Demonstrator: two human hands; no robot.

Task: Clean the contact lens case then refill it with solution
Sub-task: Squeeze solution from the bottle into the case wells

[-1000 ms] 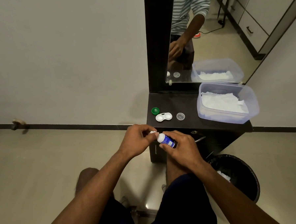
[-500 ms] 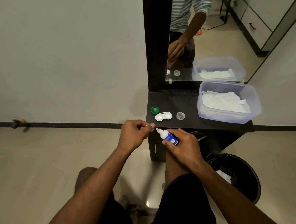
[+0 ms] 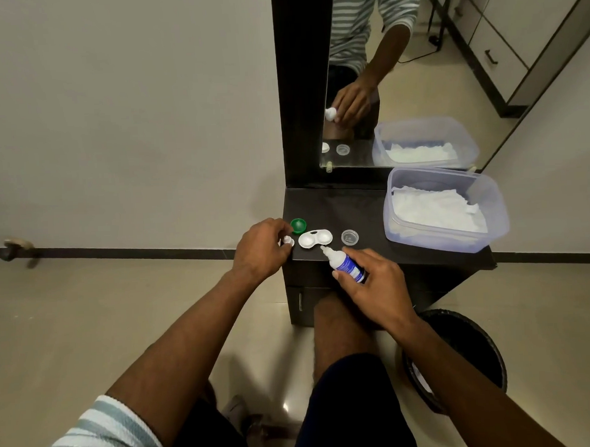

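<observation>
White plastic marks the contact lens case (image 3: 315,239), which lies open on the dark bench (image 3: 361,213) with both wells facing up. At about ten o'clock from it sits a green cap (image 3: 298,225), and at three o'clock, a little apart, a clear cap (image 3: 349,237).

At nine o'clock of the case, the left hand (image 3: 262,249) hovers at the bench's left edge, its fingers (image 3: 280,231) curled round a small white bottle cap (image 3: 287,241) pinched at their tips. Whether that cap touches the bench cannot be told.

At about five o'clock of the case, the right hand (image 3: 375,284) grips the solution bottle (image 3: 344,263), white with a blue label, fingers wrapped around its body. The bottle is tilted, its bare nozzle pointing toward eleven o'clock, with the tip just at the near rim of the case's right well.

Well apart at three o'clock stands a translucent plastic tub (image 3: 494,213) holding white tissues (image 3: 436,209). Behind the bench, at twelve o'clock, a mirror (image 3: 399,81) in a dark frame reflects the tub, the caps and one hand with the bottle. On the floor at about five o'clock, beside the bench, sits a black waste bin (image 3: 481,347). A striped sleeve (image 3: 93,442) shows on the left arm.
</observation>
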